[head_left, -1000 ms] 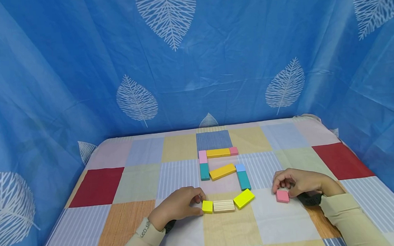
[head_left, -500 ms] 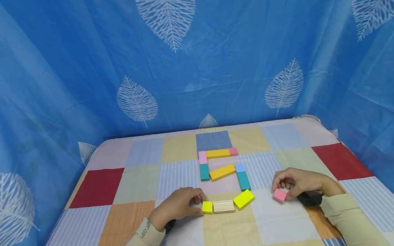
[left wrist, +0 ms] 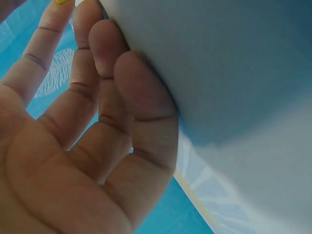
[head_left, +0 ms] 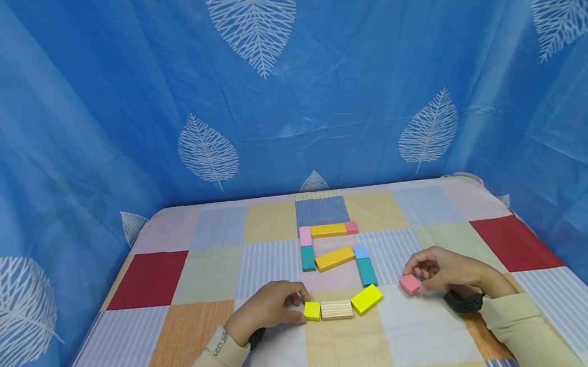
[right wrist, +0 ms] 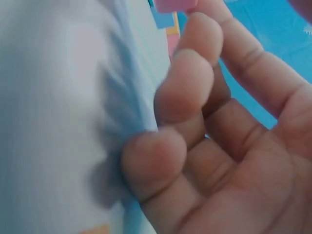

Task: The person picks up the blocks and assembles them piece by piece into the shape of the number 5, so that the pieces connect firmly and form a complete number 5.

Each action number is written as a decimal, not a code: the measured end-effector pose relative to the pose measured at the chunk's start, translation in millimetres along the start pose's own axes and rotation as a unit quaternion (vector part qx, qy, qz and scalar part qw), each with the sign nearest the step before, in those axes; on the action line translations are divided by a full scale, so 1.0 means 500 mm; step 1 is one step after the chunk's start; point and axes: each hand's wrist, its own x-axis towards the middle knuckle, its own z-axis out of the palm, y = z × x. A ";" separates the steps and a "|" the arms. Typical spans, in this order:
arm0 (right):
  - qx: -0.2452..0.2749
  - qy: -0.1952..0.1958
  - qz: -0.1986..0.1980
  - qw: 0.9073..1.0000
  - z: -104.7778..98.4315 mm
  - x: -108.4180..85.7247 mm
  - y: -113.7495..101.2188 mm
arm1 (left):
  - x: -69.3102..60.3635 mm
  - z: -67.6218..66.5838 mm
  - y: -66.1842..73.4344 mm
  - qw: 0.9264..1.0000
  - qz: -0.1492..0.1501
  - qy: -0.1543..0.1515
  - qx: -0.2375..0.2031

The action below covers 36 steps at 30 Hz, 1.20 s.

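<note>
Between the thumb and index finger of my right hand [head_left: 445,267] is a small pink block [head_left: 409,284], pinched right of the figure of blocks. Its pink edge [right wrist: 175,4] peeks in at the top of the right wrist view. My left hand [head_left: 268,308] rests on the cloth, thumb and index finger pinching the left side of a small yellow block [head_left: 312,311]. Touching or nearly touching that block is a striped wood-coloured block [head_left: 336,310], followed by a tilted longer yellow block [head_left: 367,299]. In the left wrist view only a yellow sliver [left wrist: 61,1] shows at the index fingertip.
Farther back lie an orange block [head_left: 328,231], a pink end block [head_left: 351,227], a light pink block [head_left: 305,236], a teal block [head_left: 307,258], a slanted orange block [head_left: 335,258], a light blue block [head_left: 361,252] and another teal block [head_left: 366,271]. A blue leaf-print curtain [head_left: 319,92] surrounds the patchwork cloth [head_left: 198,273].
My right hand has turned the pink block and shifted it a little left, toward the other blocks. The left hand stays at the small yellow block.
</note>
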 end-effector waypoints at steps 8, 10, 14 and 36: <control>-0.037 0.049 0.016 0.998 0.021 0.023 -0.017 | 0.001 0.002 0.000 1.000 -0.012 0.000 -0.010; -0.045 0.060 0.017 0.997 0.028 0.032 -0.020 | 0.000 0.001 0.000 1.000 -0.013 0.000 -0.012; -0.073 0.076 0.006 0.994 0.042 0.051 -0.027 | -0.002 -0.001 0.003 1.000 -0.013 0.003 -0.015; -0.103 0.079 -0.037 0.991 0.089 0.129 -0.046 | 0.003 0.003 0.001 0.999 -0.032 0.002 -0.022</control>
